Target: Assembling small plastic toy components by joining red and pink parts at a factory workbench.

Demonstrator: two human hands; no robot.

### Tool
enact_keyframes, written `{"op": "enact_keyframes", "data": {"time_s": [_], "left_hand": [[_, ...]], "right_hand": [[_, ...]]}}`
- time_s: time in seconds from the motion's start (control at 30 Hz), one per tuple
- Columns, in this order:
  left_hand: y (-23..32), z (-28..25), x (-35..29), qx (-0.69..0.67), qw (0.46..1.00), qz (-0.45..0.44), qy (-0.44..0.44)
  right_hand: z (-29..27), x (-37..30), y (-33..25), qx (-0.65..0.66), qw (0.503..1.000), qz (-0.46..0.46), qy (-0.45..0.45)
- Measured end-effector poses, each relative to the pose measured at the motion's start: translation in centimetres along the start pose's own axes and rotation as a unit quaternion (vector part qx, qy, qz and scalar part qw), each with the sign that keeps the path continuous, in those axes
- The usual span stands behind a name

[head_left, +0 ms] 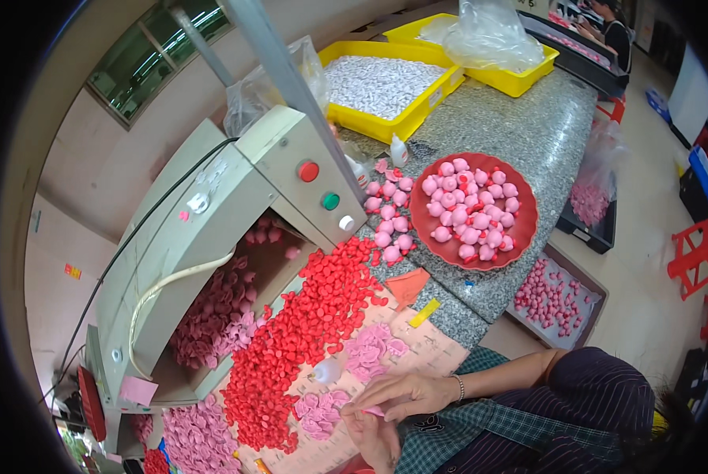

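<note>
My right hand point(413, 395), with a bracelet at the wrist, is closed at the fingertips on a small pink piece point(375, 411). Just below it, my left hand point(372, 441) meets it with bent fingers, and the pink piece lies between the two hands. What the left fingertips pinch is partly hidden. Close by on the paper-covered surface are small heaps of thin pink cup-like pieces point(322, 414) and a small white squeeze bottle point(327, 370). A long pile of small red pieces point(306, 316) runs beyond them.
A grey machine point(212, 197) with round buttons stands left, pink pieces inside its opening. A red bowl point(520, 245) holds round pink figures on the stone counter point(480, 296). Yellow trays point(393, 129) stand farther back. A shallow tray point(595, 316) sits lower right; a person point(616, 39) is far off.
</note>
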State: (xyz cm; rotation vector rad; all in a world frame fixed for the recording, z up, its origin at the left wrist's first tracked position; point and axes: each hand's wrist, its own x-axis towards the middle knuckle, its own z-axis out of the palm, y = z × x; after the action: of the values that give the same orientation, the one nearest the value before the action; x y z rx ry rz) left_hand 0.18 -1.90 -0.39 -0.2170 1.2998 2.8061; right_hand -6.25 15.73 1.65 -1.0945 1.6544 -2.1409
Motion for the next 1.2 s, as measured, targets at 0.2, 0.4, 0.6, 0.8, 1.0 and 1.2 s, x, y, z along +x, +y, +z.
{"op": "enact_keyframes", "data": {"time_s": [0.2,0.4,0.6,0.8,1.0,1.2], "left_hand": [[0.0,1.3,0.3,0.010,1.000,0.014,-0.005],[-0.4,-0.3,-0.5,0.103,0.994,-0.018,0.010],[0.3,-1.4,-0.7,0.223,0.972,-0.067,0.037],[0.1,-1.4,-0.2,0.310,0.949,-0.056,-0.002],[0.1,0.3,-0.7,0.321,0.947,-0.030,-0.015],[0.4,-2.4,0.1,0.218,0.971,-0.099,0.001]], "right_hand": [[0.4,-0.2,0.7,0.041,0.998,-0.010,0.043],[0.6,-0.7,1.5,0.006,0.994,-0.046,0.095],[1.2,-1.2,1.6,-0.003,0.987,-0.093,0.131],[1.4,-1.3,1.7,0.012,0.986,-0.091,0.142],[1.3,-1.3,0.4,0.073,0.987,-0.076,0.120],[1.4,-1.2,0.4,0.055,0.989,-0.091,0.102]]}}
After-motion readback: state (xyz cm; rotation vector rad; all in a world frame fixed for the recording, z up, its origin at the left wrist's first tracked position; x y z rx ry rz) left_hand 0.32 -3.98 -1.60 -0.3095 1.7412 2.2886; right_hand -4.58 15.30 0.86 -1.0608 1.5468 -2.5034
